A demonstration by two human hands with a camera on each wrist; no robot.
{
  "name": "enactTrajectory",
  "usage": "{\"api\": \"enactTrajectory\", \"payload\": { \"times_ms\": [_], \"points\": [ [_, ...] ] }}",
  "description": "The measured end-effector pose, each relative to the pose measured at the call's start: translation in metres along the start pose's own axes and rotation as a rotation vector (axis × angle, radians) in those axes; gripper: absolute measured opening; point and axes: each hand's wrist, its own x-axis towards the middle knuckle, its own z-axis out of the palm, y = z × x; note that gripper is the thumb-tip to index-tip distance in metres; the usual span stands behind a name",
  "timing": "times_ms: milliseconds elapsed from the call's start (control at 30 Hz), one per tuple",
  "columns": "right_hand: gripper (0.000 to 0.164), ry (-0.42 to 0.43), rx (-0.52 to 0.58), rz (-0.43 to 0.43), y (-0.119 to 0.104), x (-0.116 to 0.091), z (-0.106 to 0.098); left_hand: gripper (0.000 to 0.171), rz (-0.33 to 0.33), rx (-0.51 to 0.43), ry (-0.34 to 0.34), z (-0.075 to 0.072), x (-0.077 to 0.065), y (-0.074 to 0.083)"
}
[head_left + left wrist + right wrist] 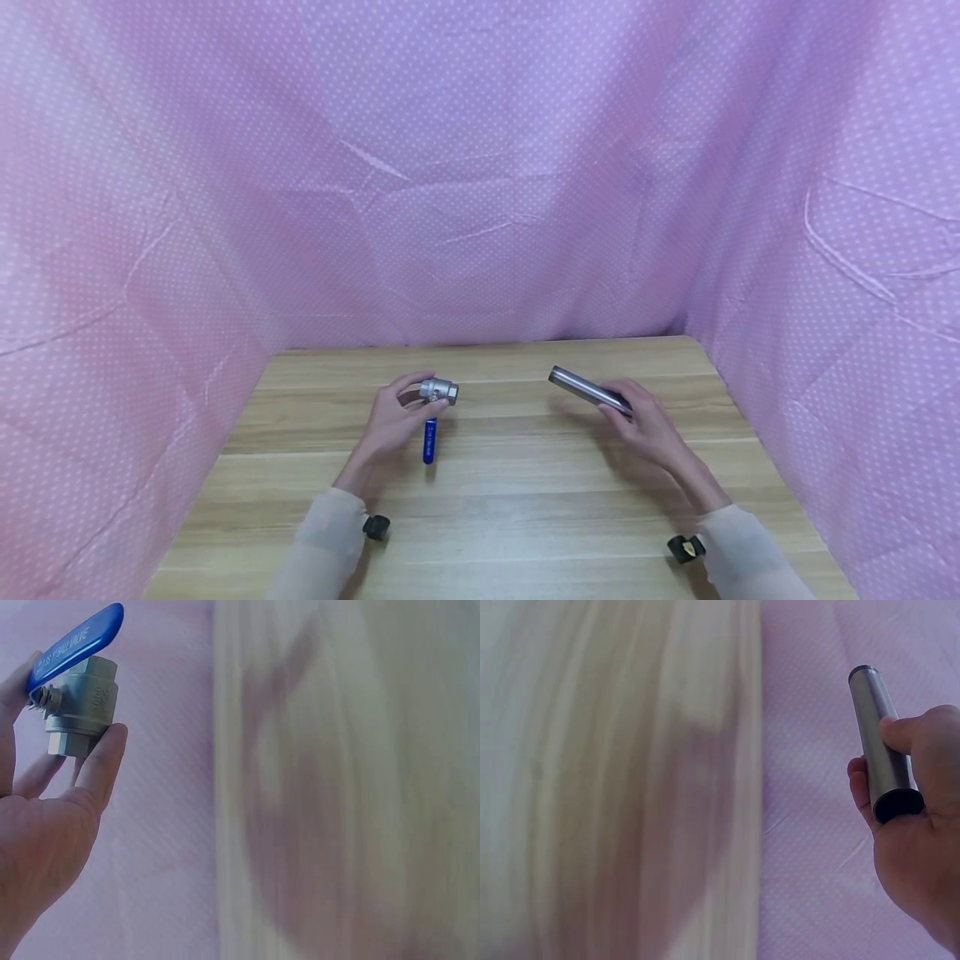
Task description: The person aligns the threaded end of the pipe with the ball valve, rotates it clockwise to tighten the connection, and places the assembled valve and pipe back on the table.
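Note:
My left hand [397, 417] grips a silver metal ball valve [438, 389] between thumb and fingers, above the table's left half. The valve's blue lever handle [429, 442] points back toward me in the head view. Lettering on the blue handle [79, 646] and the hexagonal ends of the valve body [84, 705] show in the left wrist view. Over the right half, my right hand [643, 425] holds a straight steel pipe [585, 388], its far end aimed up and left toward the valve. The pipe's near end [898, 804] is a dark open bore in the right wrist view.
A wood-grain table [487, 517] lies beneath both hands. Pink cloth [480, 250] with white dots hangs behind it and on both sides. Black wrist cameras [377, 527] sit at the cuffs of the light sleeves. Shadows of the hands fall on the tabletop.

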Motion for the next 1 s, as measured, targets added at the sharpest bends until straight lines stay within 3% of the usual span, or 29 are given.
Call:
{"api": "enactTrajectory", "payload": {
  "times_ms": [200,433,1000],
  "points": [
    [0.033,0.012,0.077,0.035,-0.016,0.006,-0.002,0.069,0.013,-0.069,0.006,0.016,-0.01,0.016],
    [0.035,0.07,0.149,0.005,-0.031,0.013,-0.003,0.065,0.048,-0.15,0.033,0.033,-0.018,0.03],
    [0.039,0.145,0.437,0.048,-0.049,0.017,-0.012,0.058,0.21,-0.272,0.082,0.065,-0.035,0.05]
  ]
}}
